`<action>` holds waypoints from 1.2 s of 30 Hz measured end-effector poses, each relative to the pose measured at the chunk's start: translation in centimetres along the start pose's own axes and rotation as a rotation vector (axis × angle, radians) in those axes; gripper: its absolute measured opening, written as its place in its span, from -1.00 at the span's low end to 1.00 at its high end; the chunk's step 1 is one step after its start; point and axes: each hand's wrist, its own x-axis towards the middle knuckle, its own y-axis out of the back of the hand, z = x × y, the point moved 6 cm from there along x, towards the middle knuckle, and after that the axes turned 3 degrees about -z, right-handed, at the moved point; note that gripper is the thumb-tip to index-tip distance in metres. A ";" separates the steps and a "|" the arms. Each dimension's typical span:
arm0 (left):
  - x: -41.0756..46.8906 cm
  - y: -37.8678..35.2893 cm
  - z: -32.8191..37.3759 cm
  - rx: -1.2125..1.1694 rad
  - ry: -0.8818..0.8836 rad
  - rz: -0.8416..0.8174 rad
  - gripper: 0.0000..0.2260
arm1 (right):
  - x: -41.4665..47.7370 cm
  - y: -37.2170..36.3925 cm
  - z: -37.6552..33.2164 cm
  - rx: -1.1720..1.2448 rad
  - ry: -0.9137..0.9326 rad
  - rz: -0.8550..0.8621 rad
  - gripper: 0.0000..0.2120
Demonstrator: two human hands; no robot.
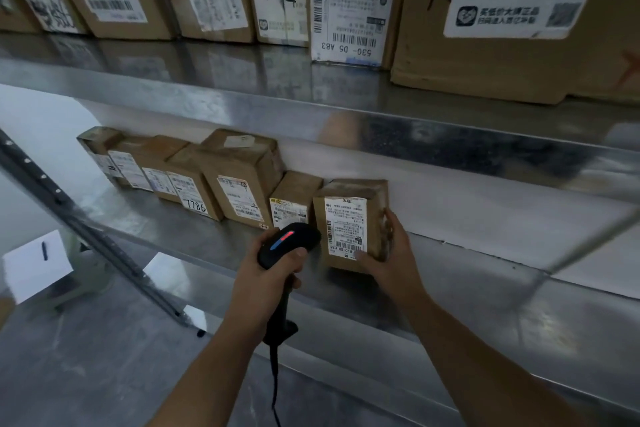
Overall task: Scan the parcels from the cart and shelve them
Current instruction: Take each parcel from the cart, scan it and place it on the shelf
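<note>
On the lower metal shelf (194,239), the right hand (388,262) holds a small parcel (349,225) at its right side. The left hand (268,274) grips the scanner (289,243), just left of the parcel's label.

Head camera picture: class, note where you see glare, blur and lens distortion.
Head view: soft glare and reflections on the metal shelf edge; labels on upper boxes blurred; shelf lines bow slightly, wide-angle distortion; scanner light glows red-blue beside the sharper parcel label.
</note>
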 end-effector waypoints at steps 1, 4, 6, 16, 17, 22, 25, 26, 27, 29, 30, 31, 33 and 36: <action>0.3 0.3 0.2 -0.012 -0.003 0.007 -0.60 | 0.1 -0.1 0.0 -0.001 -0.007 0.021 -0.08; 1.0 1.1 0.7 -0.025 -0.006 -0.022 -0.58 | 0.0 -0.7 -0.1 0.009 -0.045 0.082 -0.12; 1.3 1.5 0.8 -0.029 0.006 -0.043 -0.58 | -0.1 -1.1 -0.2 0.023 -0.072 0.119 -0.13; 3.1 4.8 2.7 0.004 0.015 -0.065 -0.66 | 0.5 -4.0 -0.8 0.093 -0.130 0.180 -0.09; 3.3 5.0 2.8 0.006 0.016 -0.064 -0.66 | 0.6 -4.1 -0.7 0.092 -0.141 0.186 -0.10; 3.8 5.5 3.0 0.015 0.017 -0.070 -0.67 | 1.2 -4.5 0.3 0.088 -0.194 0.228 -0.18; 4.0 5.4 3.4 0.036 0.022 -0.080 -0.67 | 1.4 -4.7 0.4 0.096 -0.194 0.232 -0.18; 4.1 5.4 3.4 0.039 0.023 -0.080 -0.67 | 1.5 -4.8 0.4 0.093 -0.189 0.235 -0.17; 4.2 5.4 3.5 0.039 0.024 -0.081 -0.67 | 1.6 -4.8 0.3 0.088 -0.187 0.238 -0.17; 4.3 5.4 3.5 0.032 0.024 -0.084 -0.67 | 1.9 -4.9 0.3 0.081 -0.188 0.247 -0.17; 4.4 5.3 3.5 0.025 0.026 -0.087 -0.67 | 1.9 -4.9 0.3 0.085 -0.193 0.251 -0.17; 4.4 5.2 3.5 0.020 0.028 -0.093 -0.66 | 1.9 -5.0 0.3 0.088 -0.197 0.252 -0.17; 4.4 5.0 3.4 0.024 0.034 -0.110 -0.65 | 1.9 -5.0 0.1 0.092 -0.206 0.250 -0.17; 4.4 4.8 3.5 0.036 0.035 -0.145 -0.65 | 1.8 -5.0 0.1 0.062 -0.225 0.257 -0.15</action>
